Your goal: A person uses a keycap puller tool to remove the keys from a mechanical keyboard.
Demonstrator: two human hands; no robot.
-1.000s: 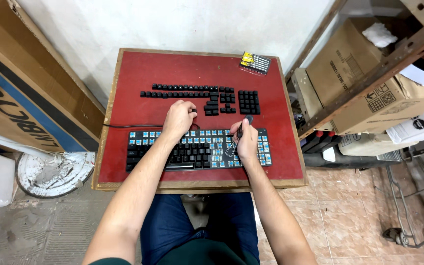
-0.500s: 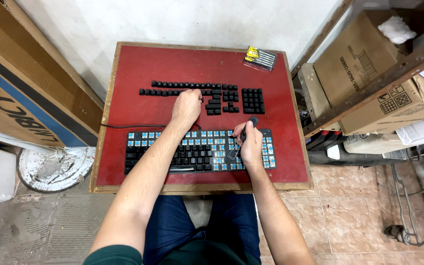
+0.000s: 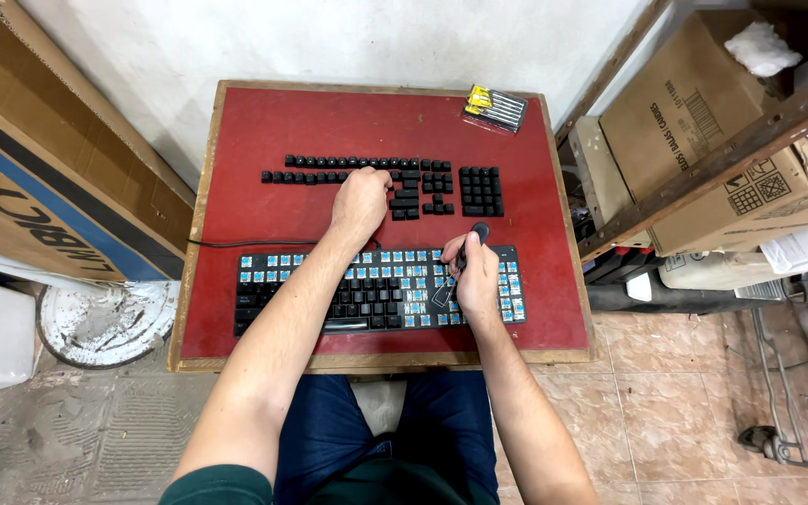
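A black keyboard (image 3: 310, 290) lies along the near edge of the red table top (image 3: 236, 201); many of its caps are off, baring blue switches. Loose black keycaps (image 3: 315, 169) are laid out in rows farther back. My left hand (image 3: 361, 200) rests on those rows near their middle, fingers curled over the caps; whether it grips one is hidden. My right hand (image 3: 472, 272) is over the keyboard's right part, closed on a keycap puller (image 3: 475, 234) with a black handle and wire loop.
A small yellow and black screwdriver set (image 3: 495, 107) lies at the table's back right corner. Cardboard boxes (image 3: 703, 140) and a rusty rack stand to the right, a large flat box (image 3: 39, 178) leans at left. A white round lid (image 3: 95, 323) lies on the floor.
My left hand has moved away from the keyboard up to the rows of loose keycaps. My right hand stays over the keyboard's right part with the puller.
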